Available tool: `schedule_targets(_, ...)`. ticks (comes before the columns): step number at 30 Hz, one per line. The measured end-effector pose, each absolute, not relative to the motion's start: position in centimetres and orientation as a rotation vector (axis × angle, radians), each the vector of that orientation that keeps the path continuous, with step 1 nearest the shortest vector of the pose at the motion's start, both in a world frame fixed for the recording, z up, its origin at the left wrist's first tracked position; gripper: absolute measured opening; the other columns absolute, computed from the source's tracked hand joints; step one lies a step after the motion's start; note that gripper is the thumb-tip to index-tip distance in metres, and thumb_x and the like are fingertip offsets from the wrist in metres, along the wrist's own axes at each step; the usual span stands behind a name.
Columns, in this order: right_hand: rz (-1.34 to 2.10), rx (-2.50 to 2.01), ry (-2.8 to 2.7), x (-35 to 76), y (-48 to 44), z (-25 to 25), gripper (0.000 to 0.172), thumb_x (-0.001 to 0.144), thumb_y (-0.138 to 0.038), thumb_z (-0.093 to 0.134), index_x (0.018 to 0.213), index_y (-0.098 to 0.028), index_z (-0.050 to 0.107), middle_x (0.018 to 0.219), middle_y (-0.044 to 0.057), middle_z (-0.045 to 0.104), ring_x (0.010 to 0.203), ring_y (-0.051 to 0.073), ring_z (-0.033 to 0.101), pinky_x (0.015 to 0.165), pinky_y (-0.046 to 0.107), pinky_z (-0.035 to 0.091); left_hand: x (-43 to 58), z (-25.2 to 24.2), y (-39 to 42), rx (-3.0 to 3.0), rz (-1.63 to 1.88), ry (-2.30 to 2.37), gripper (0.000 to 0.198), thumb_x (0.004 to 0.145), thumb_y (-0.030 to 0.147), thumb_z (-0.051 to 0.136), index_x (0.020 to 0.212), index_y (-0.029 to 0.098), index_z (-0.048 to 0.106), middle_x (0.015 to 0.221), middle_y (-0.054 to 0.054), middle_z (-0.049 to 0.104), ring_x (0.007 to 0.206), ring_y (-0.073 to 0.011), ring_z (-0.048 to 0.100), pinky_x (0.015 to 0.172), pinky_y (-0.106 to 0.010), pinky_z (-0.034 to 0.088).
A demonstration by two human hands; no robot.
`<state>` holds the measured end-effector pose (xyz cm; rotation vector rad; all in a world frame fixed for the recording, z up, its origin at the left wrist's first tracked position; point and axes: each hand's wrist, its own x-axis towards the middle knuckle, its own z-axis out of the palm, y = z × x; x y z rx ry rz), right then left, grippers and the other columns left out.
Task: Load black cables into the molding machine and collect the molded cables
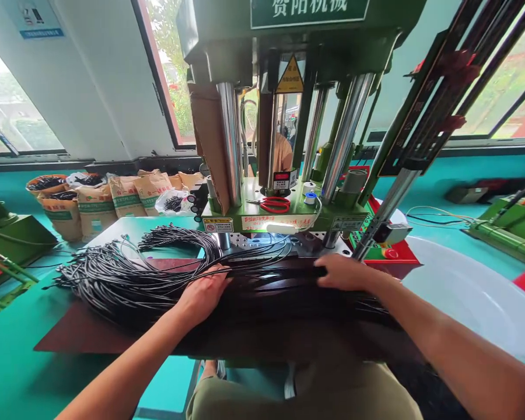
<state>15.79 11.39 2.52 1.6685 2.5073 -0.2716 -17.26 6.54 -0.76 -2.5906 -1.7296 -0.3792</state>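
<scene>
L hand [207, 290] on black cables [122, 286], R hand [339, 272] at them further R; can't tell if either grip's closed. Cables lie on brown board [76, 335], before green press [227, 52] w/ sign [310, 14] ending "阳机械" & yellow warning triangle [291, 77].

Bearing black cables [109, 271] on a brown board [76, 335] over a green table [15, 347].
Holds the thickest bundle [144, 291] toward the left, with ends splayed; carries more strands [262, 270] stretching rightward across the board, plus a smaller curled bunch [179, 234] at the back. Shows bare green at the left.
</scene>
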Motion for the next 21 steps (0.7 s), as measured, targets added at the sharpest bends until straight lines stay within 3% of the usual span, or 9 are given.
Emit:
schedule_targets(4,-0.126,1.759,2.487,20.7,9.8,4.2,0.036,0.072,-0.024,0.055,0.106,-0.020,0.069,0.100,0.013,0.071,0.097,0.033,0.064,0.079,0.042,0.048,-16.7,-0.8,6.7,-2.596,-0.268,-1.767,0.039,0.095,0.042,0.036,0.122,0.020,0.055,0.121,-0.009,0.063,0.109,-0.0232,0.061,0.092,-0.035,0.048)
schedule_targets(7,-0.212,1.735,2.545,21.4,8.5,5.0,0.051,0.070,-0.022,0.060,0.121,-0.021,0.062,0.121,0.012,0.064,0.111,0.033,0.058,0.093,0.044,0.043,-15.5,-0.6,7.1,-2.639,-0.267,-1.655,0.042,0.094,0.044,0.038,0.129,0.024,0.050,0.127,-0.007,0.060,0.116,-0.0244,0.057,0.096,-0.036,0.045)
schedule_targets(11,-0.572,1.629,2.668,17.8,8.2,4.4,0.067,0.077,-0.050,0.062,0.134,-0.019,0.052,0.137,0.012,0.052,0.125,0.031,0.047,0.105,0.043,0.036,-13.4,-0.3,7.6,-2.725,-0.207,-1.586,0.036,0.096,0.040,0.035,0.122,0.026,0.055,0.117,-0.005,0.066,0.110,-0.0229,0.060,0.093,-0.034,0.046)
schedule_targets(14,-0.555,1.519,2.912,13.3,8.5,3.0,0.059,0.085,-0.053,0.054,0.130,-0.016,0.055,0.130,0.013,0.057,0.122,0.027,0.049,0.104,0.039,0.036,-12.7,-0.2,7.7,-2.676,-0.244,-1.615,0.036,0.097,0.037,0.031,0.113,0.022,0.059,0.111,-0.007,0.068,0.105,-0.0251,0.062,0.089,-0.037,0.047)
schedule_targets(17,-0.377,1.514,2.986,10.1,9.1,1.3,0.050,0.089,-0.046,0.053,0.126,-0.012,0.056,0.120,0.015,0.062,0.113,0.027,0.055,0.098,0.036,0.040,-12.7,0.1,7.8,-2.598,-0.372,-1.653,0.032,0.096,0.035,0.034,0.113,0.022,0.058,0.115,-0.008,0.066,0.107,-0.0248,0.061,0.092,-0.037,0.045)
schedule_targets(21,-0.296,1.544,2.906,11.0,10.3,0.2,0.033,0.089,-0.034,0.053,0.116,-0.017,0.061,0.112,0.012,0.066,0.102,0.027,0.061,0.086,0.036,0.046,-12.9,0.3,7.8,-2.601,-0.397,-1.745,0.031,0.096,0.033,0.036,0.116,0.023,0.058,0.115,-0.007,0.067,0.108,-0.0225,0.061,0.092,-0.034,0.045)
